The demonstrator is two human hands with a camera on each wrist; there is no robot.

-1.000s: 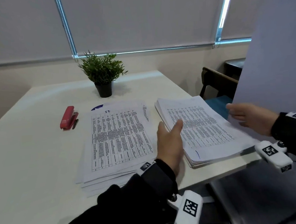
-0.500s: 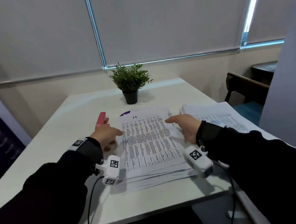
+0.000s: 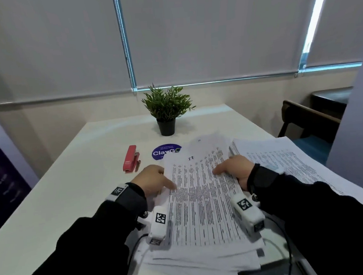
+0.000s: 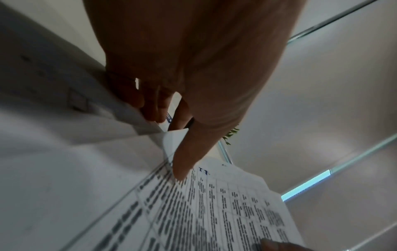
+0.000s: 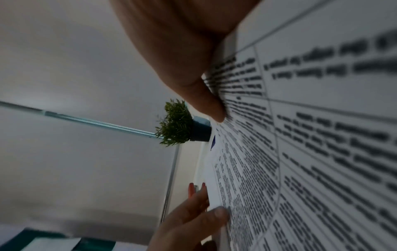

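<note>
A loose stack of printed table sheets (image 3: 202, 200) lies in front of me, its far end raised off the white table (image 3: 73, 198). My left hand (image 3: 157, 179) grips the stack's left edge and my right hand (image 3: 232, 170) grips its right edge. In the left wrist view the thumb (image 4: 182, 166) lies on the top sheet (image 4: 225, 212) with the fingers curled under it. In the right wrist view the thumb (image 5: 210, 105) presses on the printed page (image 5: 300, 152). The lower sheets fan out unevenly toward me.
A second paper stack (image 3: 285, 158) lies to the right, by the table's right edge. A red stapler (image 3: 131, 159) and a blue round sticker (image 3: 165, 151) are beyond the left hand. A potted plant (image 3: 168, 112) stands farther back. A chair (image 3: 303, 118) is at the right.
Both hands came from the right-hand stack to the middle one. Half a second ago they lay beside the flat stack; now they grip its edges, its far end is raised, and the blue sticker shows.
</note>
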